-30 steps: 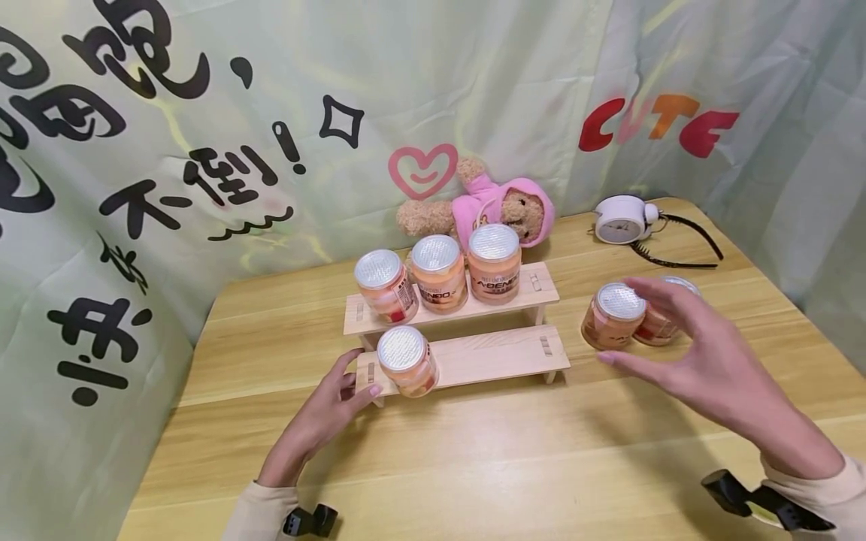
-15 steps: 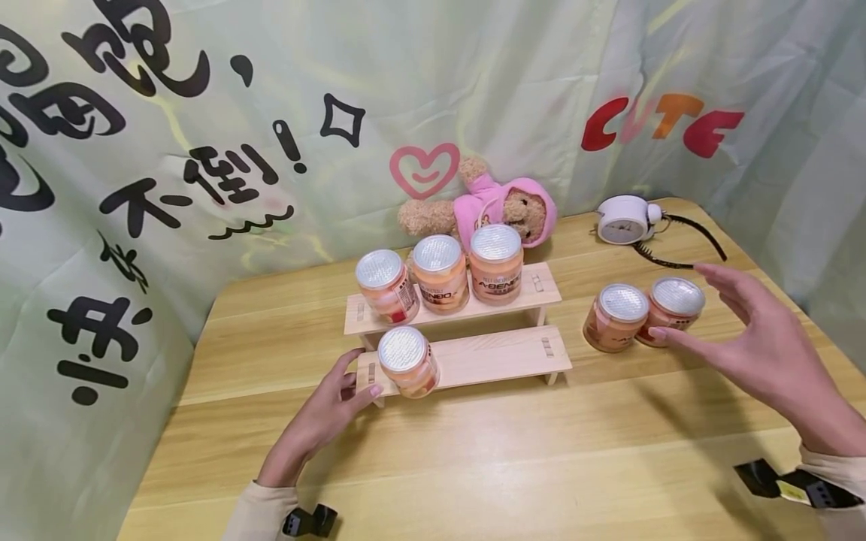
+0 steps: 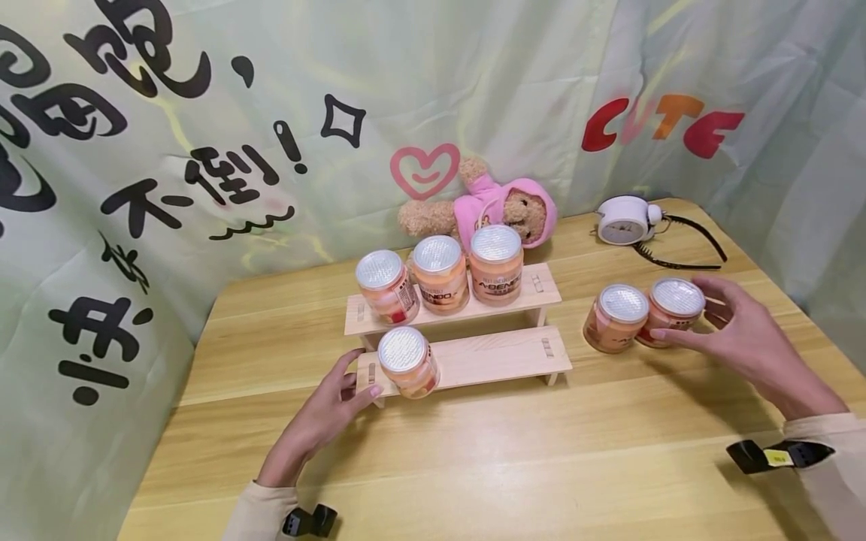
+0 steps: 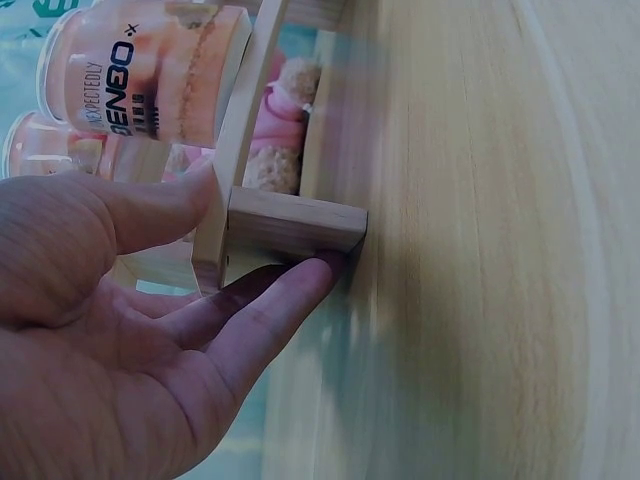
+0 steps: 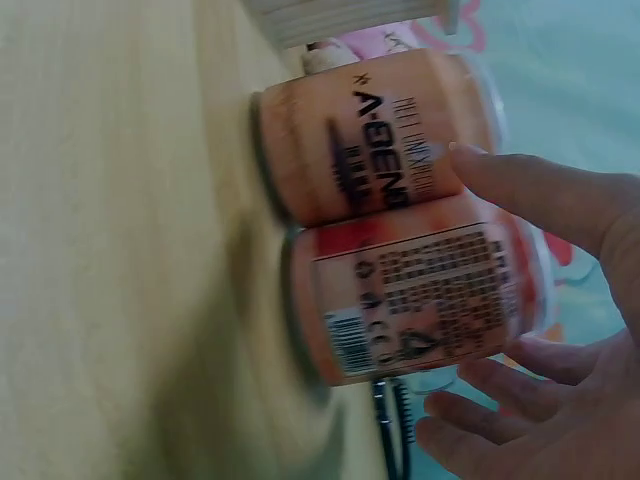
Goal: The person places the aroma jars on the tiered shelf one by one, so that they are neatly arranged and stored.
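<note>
My left hand grips the left end of the lower wooden shelf, its thumb over the board and fingers at the leg. Beside that thumb stands a peach-coloured jar with a silvery lid. Over on the right, two similar jars sit side by side on the table: a left jar and a right jar. My right hand is spread about the right jar, thumb in front and fingertips at its far right side. In the right wrist view the right jar shows a barcode label.
Three more jars stand on the raised rear shelf. A plush bear in a pink hoodie lies behind. At the back right are a white alarm clock and a black headband. A printed curtain closes off the back.
My right hand moved right from over the two jars, then came in and narrowed around the right one. My left hand and the shelf have stayed put.
</note>
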### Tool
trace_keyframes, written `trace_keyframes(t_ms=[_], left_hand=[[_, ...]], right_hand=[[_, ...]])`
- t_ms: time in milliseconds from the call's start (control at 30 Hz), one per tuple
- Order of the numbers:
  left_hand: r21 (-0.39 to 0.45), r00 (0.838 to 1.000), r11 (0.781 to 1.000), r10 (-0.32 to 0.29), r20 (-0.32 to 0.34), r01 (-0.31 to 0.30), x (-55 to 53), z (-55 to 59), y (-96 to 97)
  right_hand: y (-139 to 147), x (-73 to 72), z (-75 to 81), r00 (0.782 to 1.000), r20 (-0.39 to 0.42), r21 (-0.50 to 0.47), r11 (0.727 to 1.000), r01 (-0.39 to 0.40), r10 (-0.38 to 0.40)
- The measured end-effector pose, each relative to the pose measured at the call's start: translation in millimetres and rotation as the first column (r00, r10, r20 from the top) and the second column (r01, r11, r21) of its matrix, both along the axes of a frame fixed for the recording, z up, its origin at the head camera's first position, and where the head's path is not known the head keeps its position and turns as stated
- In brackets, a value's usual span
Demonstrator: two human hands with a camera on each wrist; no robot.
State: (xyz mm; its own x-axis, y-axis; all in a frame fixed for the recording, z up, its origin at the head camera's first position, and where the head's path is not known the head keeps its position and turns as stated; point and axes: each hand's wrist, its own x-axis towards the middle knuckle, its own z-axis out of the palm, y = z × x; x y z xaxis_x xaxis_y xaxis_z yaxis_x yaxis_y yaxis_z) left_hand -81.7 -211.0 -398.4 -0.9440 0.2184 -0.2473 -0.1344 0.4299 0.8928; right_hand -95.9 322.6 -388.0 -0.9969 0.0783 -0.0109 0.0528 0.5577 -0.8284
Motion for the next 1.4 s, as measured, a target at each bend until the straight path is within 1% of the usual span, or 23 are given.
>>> trace_keyframes(t_ms=[233, 300, 533, 733, 967, 1133, 1233, 1400], left_hand=[[0.014, 1.000, 1.000, -0.006, 0.010, 0.006, -0.9, -0.2, -0.4], [0.015, 1.000, 1.000, -0.004, 0.006, 0.004, -0.7, -0.5, -0.4], [0.015, 1.000, 1.000, 0.002, 0.007, -0.002, -1.2, -1.0, -0.2], [0.032, 1.000, 0.999, 0.000, 0.020, -0.001, -1.6, -1.3, 0.2], [0.036, 1.000, 0.999, 0.012, 0.028, -0.013, -0.8, -0.4, -0.6], [0.032, 1.000, 0.999, 0.012, 0.025, -0.012, -0.4, -0.2, -1.0], [0.030, 1.000, 1.000, 0.009, 0.023, -0.010, -0.3, -0.1, -0.8], [0.033, 1.000, 0.999, 0.004, 0.016, -0.005, -0.7, -0.7, -0.2]], right_hand=[[0.7, -7.2, -10.6, 1.000, -0.017, -0.009, 1.000, -0.022, 0.021], [0.8, -8.3, -13.1, 1.000, -0.019, 0.006, 1.000, -0.021, 0.021], [3.5, -7.0, -18.8, 0.999, -0.043, 0.042, 0.999, -0.025, 0.027], [3.2, 2.4, -20.2, 0.998, -0.056, 0.055, 0.998, -0.014, 0.017], [0.3, 14.6, -17.2, 0.999, -0.032, 0.052, 0.999, 0.004, -0.003], [-1.3, 23.6, -15.9, 0.999, -0.048, 0.053, 0.998, 0.028, -0.025], [-3.1, 29.1, -13.5, 0.999, -0.044, 0.059, 0.998, 0.035, -0.033], [-8.3, 38.1, -4.9, 0.999, -0.052, 0.062, 0.998, 0.014, -0.011]])
